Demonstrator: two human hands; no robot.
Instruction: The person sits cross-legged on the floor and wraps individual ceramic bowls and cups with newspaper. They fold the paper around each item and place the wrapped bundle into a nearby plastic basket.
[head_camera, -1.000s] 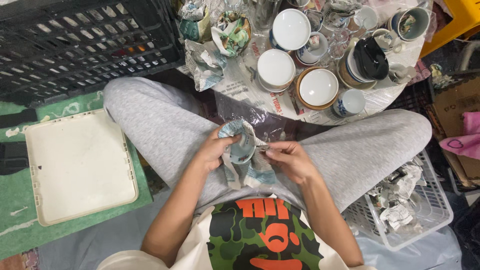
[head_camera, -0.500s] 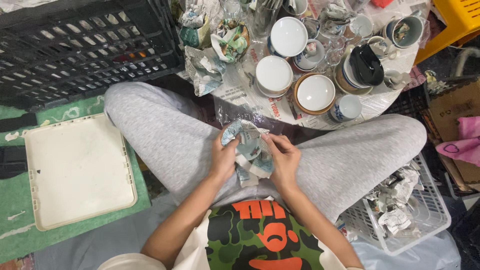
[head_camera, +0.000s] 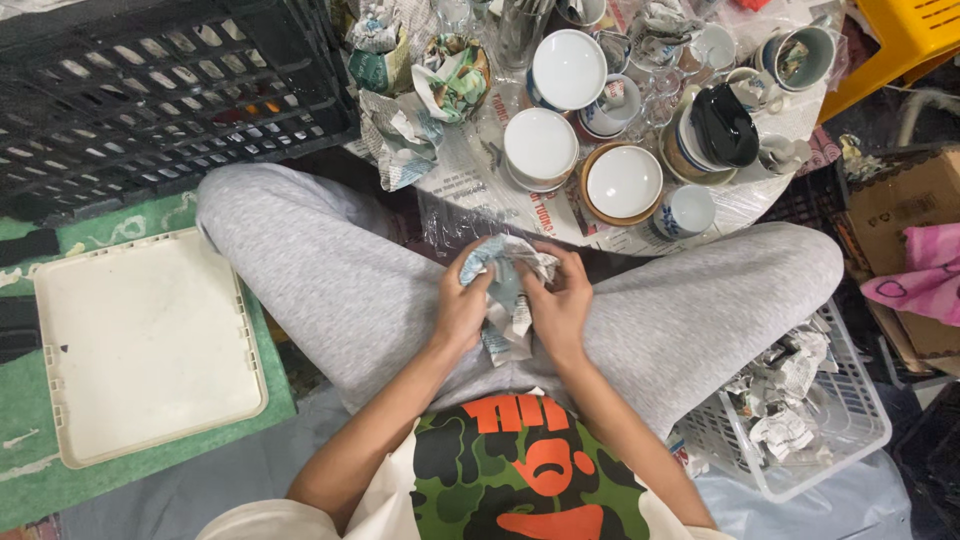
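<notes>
- Down in the lap, between the grey-trousered knees, sits a bundle (head_camera: 508, 285) of crumpled newspaper, pressed between both hands.
- Left hand (head_camera: 462, 305) is curled tight on the bundle's left side, thumb up over its top.
- Right hand (head_camera: 560, 305) is wrapped round the right side, fingers (head_camera: 552, 262) bent over the paper's upper edge; the two hands nearly meet below it.
- What the paper covers is hidden, so I cannot tell what is inside.
- Just beyond the knees stands a low table (head_camera: 760, 200) spread with newsprint and crowded with crockery: white bowls (head_camera: 540, 145), a brown-rimmed bowl (head_camera: 623, 182), a small blue-patterned cup (head_camera: 688, 210), a black dish (head_camera: 725, 125).
- More paper-wrapped lumps (head_camera: 400, 135) lie at the table's left edge.
- Off to the left, a black crate (head_camera: 150, 95), and nearer, a cream lid (head_camera: 145, 345) flat on a green mat.
- Beside the right knee, a white basket (head_camera: 800, 420) holds scrunched paper.
- Far right, a cardboard box (head_camera: 900, 210) with pink cloth (head_camera: 925, 275) beside it.
</notes>
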